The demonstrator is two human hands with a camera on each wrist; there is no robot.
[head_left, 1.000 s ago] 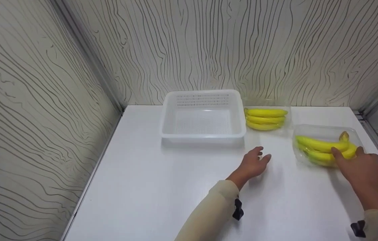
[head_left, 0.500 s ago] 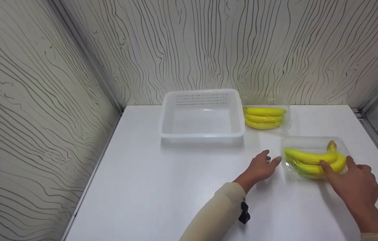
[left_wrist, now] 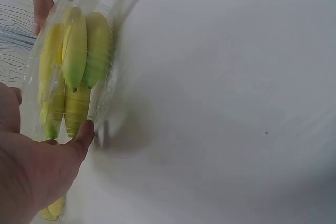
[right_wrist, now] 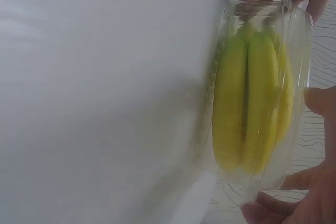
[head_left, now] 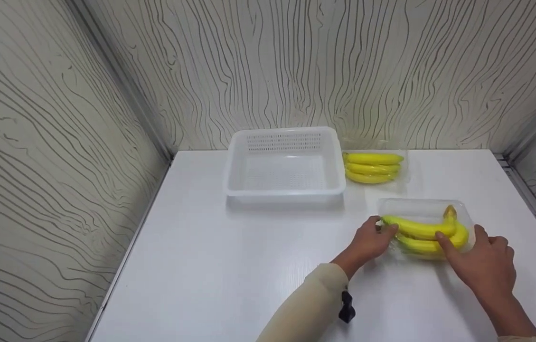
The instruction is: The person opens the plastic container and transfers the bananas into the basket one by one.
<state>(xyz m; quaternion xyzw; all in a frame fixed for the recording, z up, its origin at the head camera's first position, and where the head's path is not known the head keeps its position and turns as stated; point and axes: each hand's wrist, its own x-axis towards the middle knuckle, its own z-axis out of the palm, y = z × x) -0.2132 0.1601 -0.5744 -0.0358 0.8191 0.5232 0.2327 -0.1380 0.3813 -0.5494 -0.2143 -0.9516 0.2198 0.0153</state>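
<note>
A clear plastic box (head_left: 419,204) with several yellow bananas (head_left: 419,229), greenish at the tips, is held between both hands at the right of the table. My left hand (head_left: 371,241) grips its left end, thumb on the near side. At the other end, my right hand (head_left: 486,263) holds the box with the thumb over the front and fingers around the end. The left wrist view shows the bananas (left_wrist: 74,51) through the transparent wall. In the right wrist view the box (right_wrist: 296,66) appears raised over the white table, with fingers of both hands at its ends.
Behind the hands, a white perforated basket (head_left: 286,192) stands near the patterned back wall (head_left: 277,66). Right beside it lies a second clear package with bananas (head_left: 373,168). Side walls flank the white table (head_left: 211,266).
My right hand has brought the box of bananas leftward and nearer. My left hand has moved slightly right and now grips the box's left end. The basket and second package stay put.
</note>
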